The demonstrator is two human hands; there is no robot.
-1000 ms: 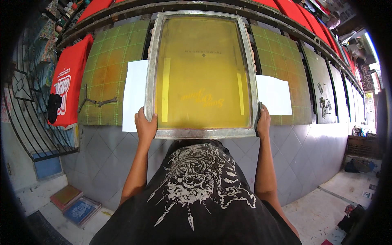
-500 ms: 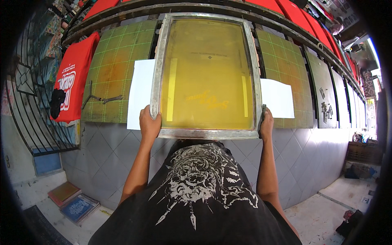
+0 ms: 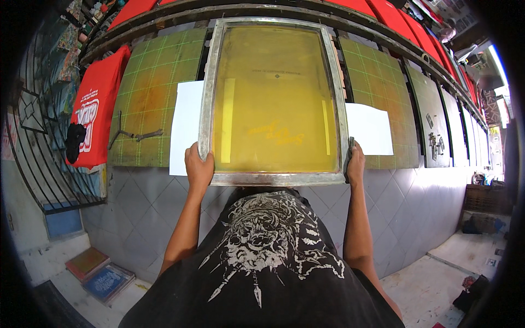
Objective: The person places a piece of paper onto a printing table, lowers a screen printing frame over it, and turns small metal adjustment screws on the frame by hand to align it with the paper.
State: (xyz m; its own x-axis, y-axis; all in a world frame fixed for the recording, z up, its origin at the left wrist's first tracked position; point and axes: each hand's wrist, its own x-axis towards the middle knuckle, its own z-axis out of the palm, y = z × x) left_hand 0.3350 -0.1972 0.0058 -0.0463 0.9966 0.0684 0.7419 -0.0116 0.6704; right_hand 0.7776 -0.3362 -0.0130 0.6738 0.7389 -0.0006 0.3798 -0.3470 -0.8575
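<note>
A screen-printing frame (image 3: 276,101) with metal edges and yellow-green mesh lies between my two hands, its near bar close to my waist. On the mesh are small orange lettering and a bright yellow strip along each side. My left hand (image 3: 199,165) is closed round the near left corner. At the near right corner my right hand (image 3: 356,162) grips the side bar, next to a small dark piece on it. White paper (image 3: 184,128) sticks out on the left of the frame, and more white paper (image 3: 371,130) on the right. What lies under the frame is hidden.
Green gridded boards (image 3: 158,93) flank the frame; two wrench-like metal tools (image 3: 149,134) rest on the left one. Farther left hangs a red shirt (image 3: 104,104) with a black cloth (image 3: 75,141). Dark rails (image 3: 273,12) run behind. Two flat frames (image 3: 108,281) lie at lower left.
The whole view has shifted very slightly. Both hands keep the same hold on the screen-printing frame, which stays in nearly the same place.
</note>
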